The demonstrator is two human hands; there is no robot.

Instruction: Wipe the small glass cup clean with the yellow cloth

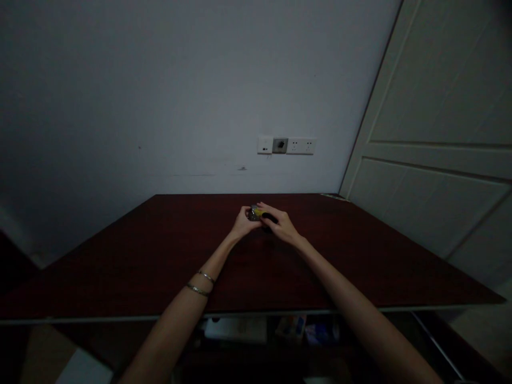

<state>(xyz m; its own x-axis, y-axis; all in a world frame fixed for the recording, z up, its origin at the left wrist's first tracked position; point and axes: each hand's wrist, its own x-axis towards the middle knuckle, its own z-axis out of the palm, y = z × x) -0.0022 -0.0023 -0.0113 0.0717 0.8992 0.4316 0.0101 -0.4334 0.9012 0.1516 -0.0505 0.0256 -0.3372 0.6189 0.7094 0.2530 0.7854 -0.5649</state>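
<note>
Bare forearms (356, 298) lead to a left hand (241, 224) and right hand (285, 226) held close together. Should either grip slacken, the shiny piece (252, 215) between them could drop — or the yellow-and-black item (270, 217) skid into the left hand. Its fingers curl around the shiny piece; the right hand's clamp the yellow-and-black item (any gap between fingertips is lost in dim light). Beneath lies a dark-red tabletop (160, 250) — wall sockets (301, 146) beyond its far edge.

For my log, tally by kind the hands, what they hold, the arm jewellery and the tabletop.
Bare hands, left and right: 2
Yellow-and-black handheld object: 1
Shiny, glassy-looking rounded object: 1
Silver-coloured metal bracelets: 2
Dark red wood-look tabletop: 1
Total: 7
</note>
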